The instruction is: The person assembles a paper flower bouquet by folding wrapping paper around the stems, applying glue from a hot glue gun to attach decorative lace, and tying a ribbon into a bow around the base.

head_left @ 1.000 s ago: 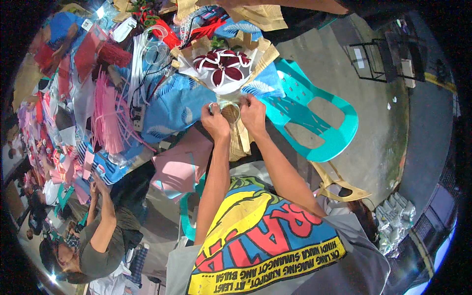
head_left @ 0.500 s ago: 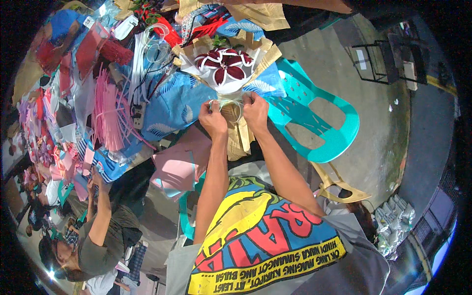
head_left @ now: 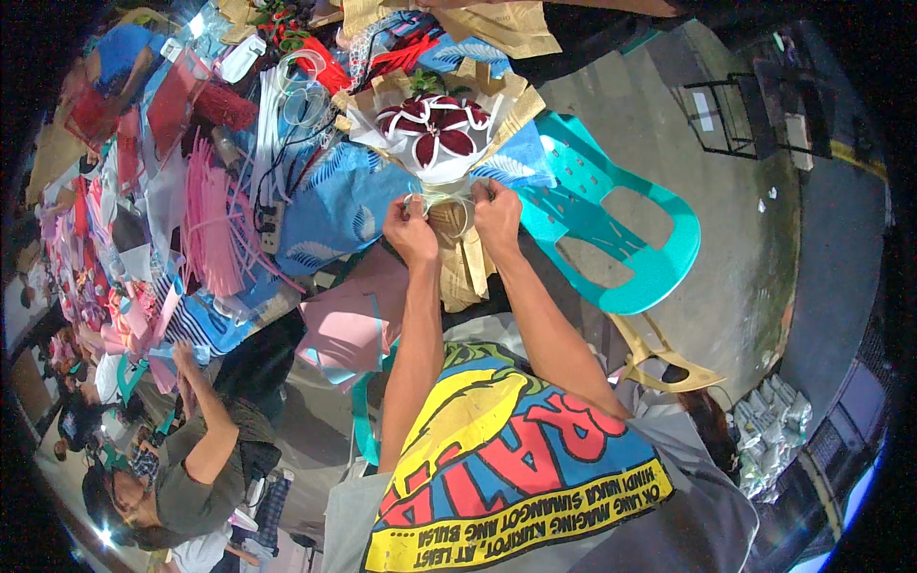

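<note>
A bouquet of dark red, white-edged flowers lies in front of me, wrapped in white paper and brown printed paper. A thin pale ribbon runs around the narrow neck of the wrapping, with a loop hanging below it. On the left side of the neck, my left hand pinches the ribbon. My right hand is closed on the ribbon at the right side. Fingertips on both hands are partly hidden.
A teal plastic chair stands to the right of the bouquet. Pink strips and craft materials cover the blue patterned cloth at left. Pink sheets lie below it. Another person works at the lower left.
My hands have shifted very slightly apart at the bouquet's neck, still holding the ribbon. The other person's arm at the lower left has moved a little.
</note>
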Demonstrator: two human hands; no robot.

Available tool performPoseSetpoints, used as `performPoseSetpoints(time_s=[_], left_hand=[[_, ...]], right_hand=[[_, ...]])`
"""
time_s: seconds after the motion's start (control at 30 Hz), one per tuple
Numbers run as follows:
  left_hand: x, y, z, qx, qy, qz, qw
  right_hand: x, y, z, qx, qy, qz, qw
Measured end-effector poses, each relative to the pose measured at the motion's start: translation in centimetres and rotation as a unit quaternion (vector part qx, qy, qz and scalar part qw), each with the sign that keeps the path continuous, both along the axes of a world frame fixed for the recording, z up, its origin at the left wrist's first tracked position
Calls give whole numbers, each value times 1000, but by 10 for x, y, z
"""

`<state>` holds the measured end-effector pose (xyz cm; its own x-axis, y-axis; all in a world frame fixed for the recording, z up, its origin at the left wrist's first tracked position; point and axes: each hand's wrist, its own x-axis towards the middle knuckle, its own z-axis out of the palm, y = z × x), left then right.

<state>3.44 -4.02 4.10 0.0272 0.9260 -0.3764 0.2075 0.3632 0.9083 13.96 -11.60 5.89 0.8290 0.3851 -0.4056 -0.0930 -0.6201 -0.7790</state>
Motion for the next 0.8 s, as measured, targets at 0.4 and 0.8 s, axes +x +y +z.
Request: performPoseSetpoints(time_s=[0.4,0.8], left_hand=[[-1,2,-4,-25,-32,1,999],[0,0,-2,-37,-69,39,996]], right_hand=[[-11,0,-33,201,192,-187,942],[-11,2,-36,260,262,-258,893]])
